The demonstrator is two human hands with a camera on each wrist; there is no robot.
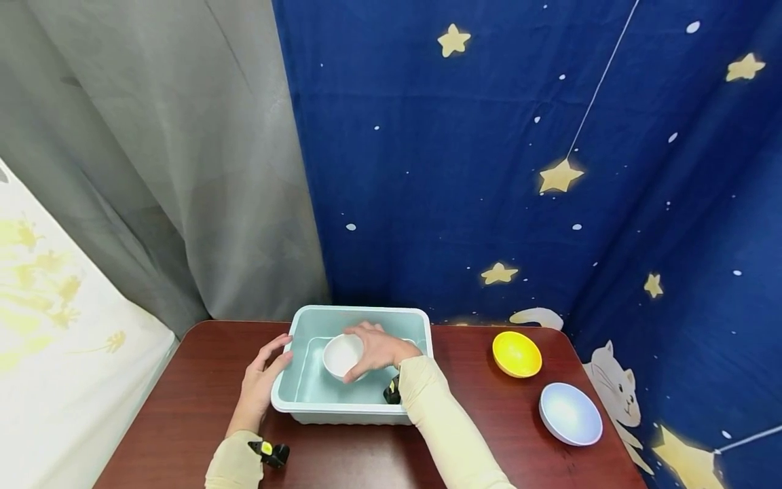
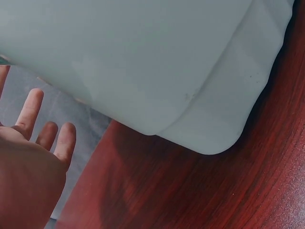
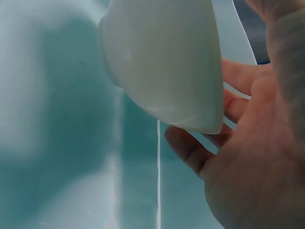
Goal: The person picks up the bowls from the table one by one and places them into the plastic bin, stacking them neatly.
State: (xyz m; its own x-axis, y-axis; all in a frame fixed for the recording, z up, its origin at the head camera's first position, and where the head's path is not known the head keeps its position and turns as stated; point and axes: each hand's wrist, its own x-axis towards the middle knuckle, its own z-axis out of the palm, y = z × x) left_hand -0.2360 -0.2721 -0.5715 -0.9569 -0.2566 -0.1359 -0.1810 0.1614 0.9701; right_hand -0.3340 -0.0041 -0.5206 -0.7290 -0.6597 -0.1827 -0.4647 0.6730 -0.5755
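Observation:
A small white bowl [image 1: 337, 356] is inside the pale blue-green basin [image 1: 342, 409], held by my right hand [image 1: 380, 350]. In the right wrist view the bowl [image 3: 167, 62] is seen from its side, foot to the left, with fingers and thumb of the right hand [image 3: 252, 143] around its rim. My left hand [image 1: 259, 384] is at the basin's left rim, fingers spread and fairly straight. From the left wrist, that hand [image 2: 28, 152] appears beside the outer wall of the basin [image 2: 143, 62].
A yellow bowl [image 1: 516, 354] and a pale lavender bowl [image 1: 571, 413] stand at the right of the dark red-brown table [image 1: 330, 455]. Grey [image 1: 244, 204] and blue star-patterned curtains [image 1: 427, 204] hang behind it; a white cloth [image 1: 67, 367] hangs on the left.

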